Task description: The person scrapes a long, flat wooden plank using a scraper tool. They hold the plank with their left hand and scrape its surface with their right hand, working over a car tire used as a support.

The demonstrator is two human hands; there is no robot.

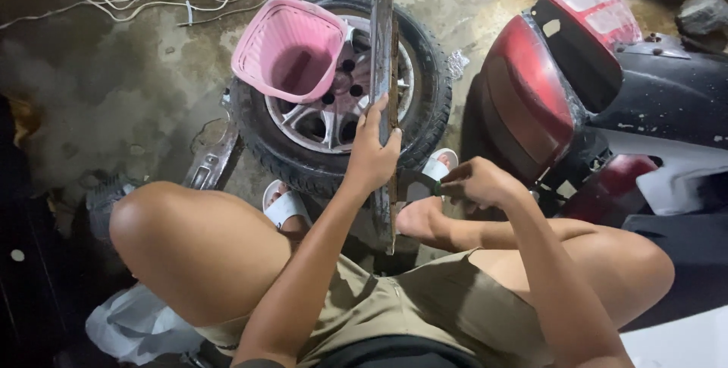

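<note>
Rusty metal bar (383, 57) lies across the car wheel (425, 80), looks stiff and heavy, so mid-length grabs make sense. Left hand (371, 157) wraps around it; right hand (474, 182) pinches a small tool near its lower end. Pink basket (292, 50) sits on the wheel, red scooter (546, 87) right beside.

Few such things show. A crumpled white plastic bag (136, 324) lies on the floor at the lower left of the frame, partly under the person's bent knee. A small scrap of shiny, clear wrapper (457, 63) lies on the concrete floor in the upper middle, just right of the tyre (428, 72). A small pale sticker patch (551, 28) sits on the dark panel of the scooter at the upper right. No signs or screens are visible.
</note>
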